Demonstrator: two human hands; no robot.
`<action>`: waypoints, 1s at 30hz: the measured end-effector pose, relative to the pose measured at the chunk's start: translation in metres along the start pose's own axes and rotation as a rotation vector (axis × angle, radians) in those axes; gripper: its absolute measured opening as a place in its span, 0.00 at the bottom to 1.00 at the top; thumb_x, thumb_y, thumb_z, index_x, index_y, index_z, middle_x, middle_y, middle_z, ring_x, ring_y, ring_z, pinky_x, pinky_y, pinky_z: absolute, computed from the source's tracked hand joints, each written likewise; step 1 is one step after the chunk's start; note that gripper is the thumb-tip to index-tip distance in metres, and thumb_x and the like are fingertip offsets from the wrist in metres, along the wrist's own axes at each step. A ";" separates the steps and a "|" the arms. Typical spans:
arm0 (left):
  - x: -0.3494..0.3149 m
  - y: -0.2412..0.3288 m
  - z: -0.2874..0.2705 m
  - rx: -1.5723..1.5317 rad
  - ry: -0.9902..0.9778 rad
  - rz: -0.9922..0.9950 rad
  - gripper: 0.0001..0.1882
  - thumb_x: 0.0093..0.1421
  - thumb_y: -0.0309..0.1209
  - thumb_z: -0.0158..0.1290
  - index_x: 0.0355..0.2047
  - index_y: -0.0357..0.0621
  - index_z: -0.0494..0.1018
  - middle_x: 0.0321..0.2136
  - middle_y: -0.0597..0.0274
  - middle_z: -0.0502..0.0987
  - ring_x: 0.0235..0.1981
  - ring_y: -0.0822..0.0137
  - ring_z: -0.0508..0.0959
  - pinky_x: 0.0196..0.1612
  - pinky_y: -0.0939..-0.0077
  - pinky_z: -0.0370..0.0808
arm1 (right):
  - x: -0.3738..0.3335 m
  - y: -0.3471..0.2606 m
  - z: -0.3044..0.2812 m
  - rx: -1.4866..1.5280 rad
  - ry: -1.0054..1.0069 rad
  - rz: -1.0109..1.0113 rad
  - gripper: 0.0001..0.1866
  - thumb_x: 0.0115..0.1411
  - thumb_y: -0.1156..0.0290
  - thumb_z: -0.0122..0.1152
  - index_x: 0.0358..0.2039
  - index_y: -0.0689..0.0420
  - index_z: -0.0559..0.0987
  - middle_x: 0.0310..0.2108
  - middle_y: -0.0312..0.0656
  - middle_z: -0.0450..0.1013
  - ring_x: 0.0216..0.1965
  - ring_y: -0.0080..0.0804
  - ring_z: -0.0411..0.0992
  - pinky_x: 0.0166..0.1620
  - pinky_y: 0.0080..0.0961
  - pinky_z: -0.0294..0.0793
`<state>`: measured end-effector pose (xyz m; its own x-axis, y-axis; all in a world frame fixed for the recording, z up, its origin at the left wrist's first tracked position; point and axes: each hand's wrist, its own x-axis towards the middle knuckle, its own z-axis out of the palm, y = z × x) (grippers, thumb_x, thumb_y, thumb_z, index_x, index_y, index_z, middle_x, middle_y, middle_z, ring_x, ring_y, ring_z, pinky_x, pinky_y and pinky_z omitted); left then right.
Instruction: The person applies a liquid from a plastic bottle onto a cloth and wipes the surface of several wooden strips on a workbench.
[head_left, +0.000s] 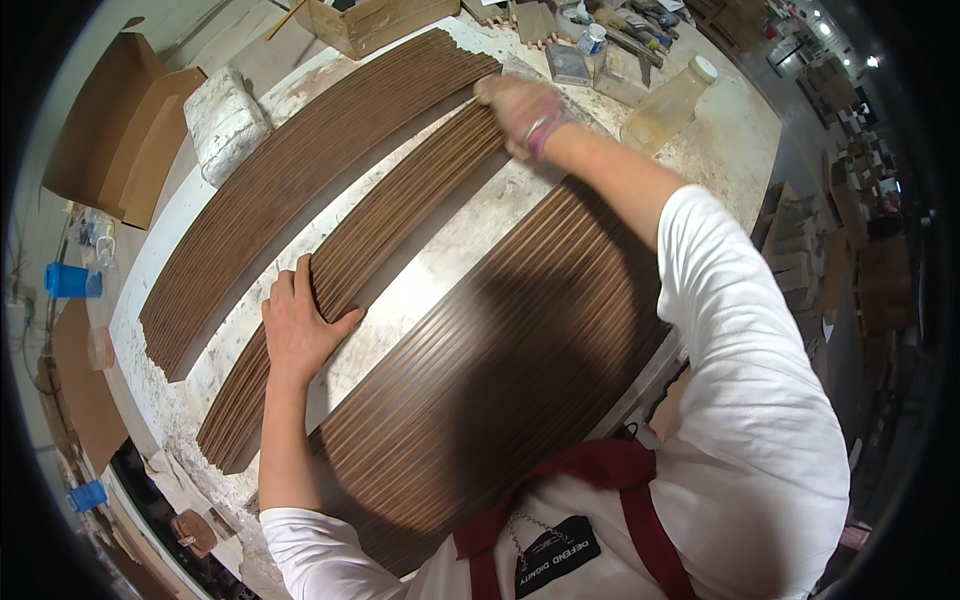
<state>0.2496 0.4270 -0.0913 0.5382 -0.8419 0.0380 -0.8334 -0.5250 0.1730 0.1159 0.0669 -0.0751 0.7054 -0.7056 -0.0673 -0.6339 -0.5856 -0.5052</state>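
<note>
Three groups of long brown wooden-looking strips lie side by side on a pale worktable. My left hand (pixel 305 325) lies across the near part of the middle bundle (pixel 400 205), its thumb stretched out and fingers extended over the strips. At the far end of that same bundle is my right hand (pixel 522 112), slightly blurred, with curled fingers and a pinkish band round the wrist. Whatever its fingers hold is hidden. Beyond lies the far bundle (pixel 310 165), with uneven ends. The widest group, of ridged strips (pixel 480 340), lies closest to my body, partly in shadow.
A white wrapped block (pixel 225 120) and an open cardboard box (pixel 120 130) stand at the left. A cloudy bottle with a white cap (pixel 672 103), grey blocks (pixel 568 64) and loose tools (pixel 640 40) crowd the far right. Blue cups (pixel 72 281) sit beyond the left edge.
</note>
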 end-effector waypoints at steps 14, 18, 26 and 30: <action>-0.007 -0.002 0.000 0.009 -0.004 -0.010 0.51 0.41 0.49 0.68 0.61 0.39 0.60 0.45 0.50 0.70 0.47 0.53 0.71 0.48 0.60 0.67 | -0.003 -0.014 -0.042 -0.007 0.086 -0.007 0.15 0.64 0.63 0.50 0.48 0.53 0.75 0.36 0.45 0.78 0.36 0.33 0.77 0.37 0.31 0.79; -0.004 0.003 -0.005 -0.028 -0.042 -0.020 0.49 0.43 0.46 0.68 0.62 0.41 0.59 0.47 0.51 0.68 0.49 0.51 0.69 0.52 0.57 0.66 | -0.037 -0.036 0.030 -0.550 0.047 -0.712 0.08 0.55 0.71 0.61 0.37 0.54 0.76 0.31 0.41 0.76 0.34 0.30 0.76 0.36 0.30 0.79; -0.005 0.005 -0.003 -0.035 0.016 -0.005 0.48 0.41 0.46 0.68 0.60 0.41 0.62 0.44 0.52 0.69 0.46 0.53 0.70 0.48 0.60 0.66 | -0.032 -0.009 0.014 -0.301 0.086 -0.581 0.08 0.51 0.81 0.61 0.31 0.52 0.76 0.29 0.41 0.75 0.37 0.35 0.75 0.39 0.29 0.78; -0.009 0.004 -0.001 -0.016 0.041 0.025 0.47 0.41 0.46 0.68 0.59 0.41 0.63 0.43 0.54 0.69 0.45 0.54 0.70 0.47 0.60 0.66 | -0.044 0.001 0.005 -0.434 0.154 -0.780 0.07 0.53 0.79 0.58 0.26 0.51 0.73 0.30 0.40 0.73 0.35 0.35 0.77 0.34 0.30 0.79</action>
<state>0.2419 0.4325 -0.0901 0.5220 -0.8490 0.0823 -0.8448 -0.5013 0.1869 0.0854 0.0993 -0.0768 0.9544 -0.0728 0.2897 -0.0795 -0.9968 0.0117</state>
